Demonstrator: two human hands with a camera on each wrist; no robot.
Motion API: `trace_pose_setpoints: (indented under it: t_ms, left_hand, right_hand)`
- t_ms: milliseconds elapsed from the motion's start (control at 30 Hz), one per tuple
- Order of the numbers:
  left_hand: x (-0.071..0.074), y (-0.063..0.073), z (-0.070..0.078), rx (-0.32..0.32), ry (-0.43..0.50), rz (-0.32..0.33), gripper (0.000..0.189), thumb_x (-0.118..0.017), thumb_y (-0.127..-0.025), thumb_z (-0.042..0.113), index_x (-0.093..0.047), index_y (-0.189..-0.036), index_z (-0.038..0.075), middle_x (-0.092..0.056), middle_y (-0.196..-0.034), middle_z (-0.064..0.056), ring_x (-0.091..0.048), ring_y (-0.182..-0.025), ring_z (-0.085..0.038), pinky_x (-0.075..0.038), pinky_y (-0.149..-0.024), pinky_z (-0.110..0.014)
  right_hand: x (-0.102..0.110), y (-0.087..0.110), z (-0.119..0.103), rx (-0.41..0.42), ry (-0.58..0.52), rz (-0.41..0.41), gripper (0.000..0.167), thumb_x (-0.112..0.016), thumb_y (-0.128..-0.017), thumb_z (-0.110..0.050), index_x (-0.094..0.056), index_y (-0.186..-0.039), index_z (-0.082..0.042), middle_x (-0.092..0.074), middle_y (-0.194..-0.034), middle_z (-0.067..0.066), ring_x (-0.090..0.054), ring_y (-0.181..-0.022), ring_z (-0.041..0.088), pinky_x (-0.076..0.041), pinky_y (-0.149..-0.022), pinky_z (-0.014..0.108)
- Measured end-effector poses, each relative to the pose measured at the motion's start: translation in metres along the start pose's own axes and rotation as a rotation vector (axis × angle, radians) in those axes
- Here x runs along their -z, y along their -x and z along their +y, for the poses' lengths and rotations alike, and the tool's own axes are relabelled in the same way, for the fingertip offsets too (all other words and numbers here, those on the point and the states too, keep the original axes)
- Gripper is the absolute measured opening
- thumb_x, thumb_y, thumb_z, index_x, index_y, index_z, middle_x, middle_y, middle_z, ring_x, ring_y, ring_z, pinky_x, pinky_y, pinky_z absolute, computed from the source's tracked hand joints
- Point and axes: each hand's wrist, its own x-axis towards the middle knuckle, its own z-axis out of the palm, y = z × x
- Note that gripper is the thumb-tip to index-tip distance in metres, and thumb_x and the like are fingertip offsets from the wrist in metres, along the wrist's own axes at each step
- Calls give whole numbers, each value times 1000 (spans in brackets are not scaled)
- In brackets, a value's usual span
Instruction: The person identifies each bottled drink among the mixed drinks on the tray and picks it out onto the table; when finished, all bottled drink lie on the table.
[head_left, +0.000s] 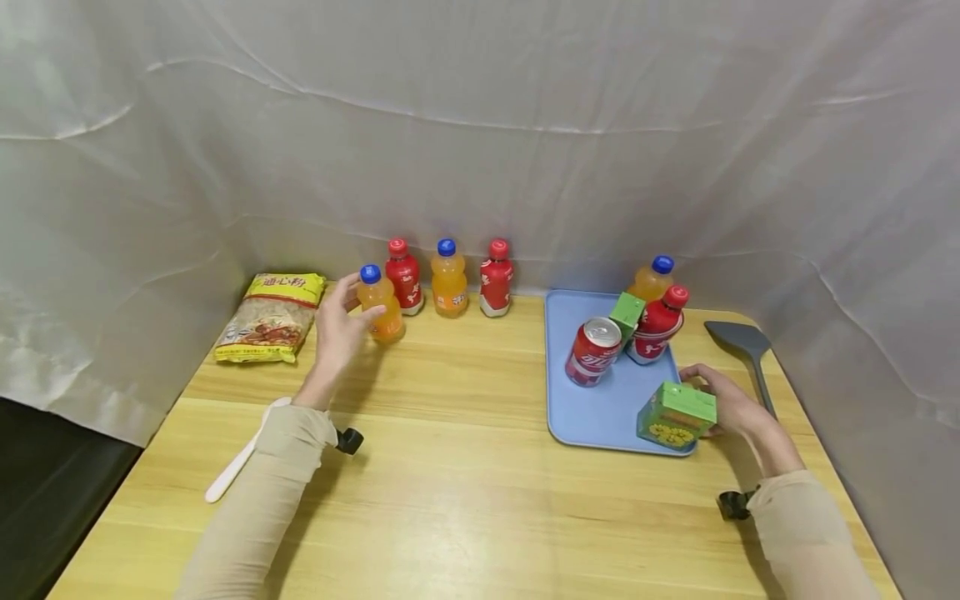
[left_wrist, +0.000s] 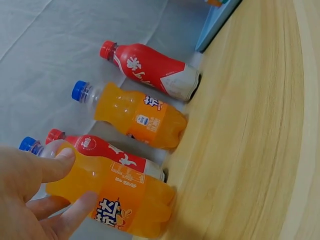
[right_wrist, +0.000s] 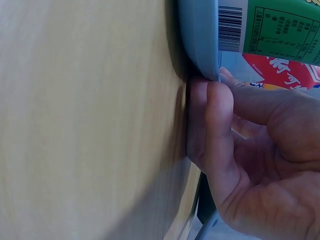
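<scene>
Head view shows, leftmost, one white utensil (head_left: 238, 461) beside the left sleeve (head_left: 288, 450), its upper end meeting the cuff. Beyond it, left of the left hand (head_left: 336, 323), lies one yellow packet (head_left: 272, 319) printed 通心粉. That hand grasps an orange bottle (head_left: 383, 321), blue-capped; the left wrist view reads 芬达 on its label. Just right of the hand stand a red bottle (head_left: 406, 282), partly hidden by the grasped one, a second orange bottle (head_left: 449, 287) and a second red bottle (head_left: 496, 283).

Well apart, the right hand (head_left: 731, 406) pinches the right rim of one blue tray (head_left: 577, 425). Left of this hand, the tray bears one red can (head_left: 588, 360), lettering partly legible as 可口, a small green carton (head_left: 627, 310), a third orange bottle (head_left: 648, 285) partly covered by a third red bottle (head_left: 660, 321), and, nearest the fingers, a larger green carton (head_left: 675, 414). The right wrist view cuts that carton off, showing a barcode and unreadable print. Right of the hand lies one grey spatula (head_left: 744, 346).
</scene>
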Motion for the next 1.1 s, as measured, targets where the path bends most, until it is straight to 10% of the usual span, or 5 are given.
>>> trace_pose_setpoints:
  t_ms: [267, 467, 667, 1100]
  left_hand:
    - [-10, 11, 11, 10, -77, 79, 75, -78, -94, 12, -41, -159, 15, -48, -158, -18, -53, -138, -40, -49, -113, -55]
    - [-36, 18, 60, -239, -5, 244, 59, -76, -90, 8, -55, -145, 8, -49, -143, -20, -47, -127, -36, -41, -104, -45]
    - [-95, 28, 118, -428, -3, 30, 62, -74, -94, 20, -52, -151, 12, -53, -144, -16, -46, -130, -33, -39, -110, -47]
    - [-214, 59, 170, -439, -197, -362, 87, -76, -96, 43, -28, -167, 26, -39, -162, -6, -33, -153, -25, -41, -123, -45]
  right_hand:
    - [0, 2, 3, 6, 14, 3, 55, -50, -99, 12, -31, -151, 7, -50, -135, 43, -64, -87, 18, -60, -58, 36]
    - [0, 0, 2, 11, 5, 4, 54, -50, -100, 11, -31, -151, 7, -49, -136, 44, -64, -87, 19, -60, -58, 36]
    - [-3, -1, 0, 5, -2, 16, 55, -51, -99, 11, -31, -151, 7, -51, -133, 43, -65, -85, 19, -60, -57, 36]
    - [-3, 0, 0, -4, -18, 17, 56, -51, -99, 11, -31, -151, 6, -57, -126, 40, -65, -84, 18, -60, -57, 36]
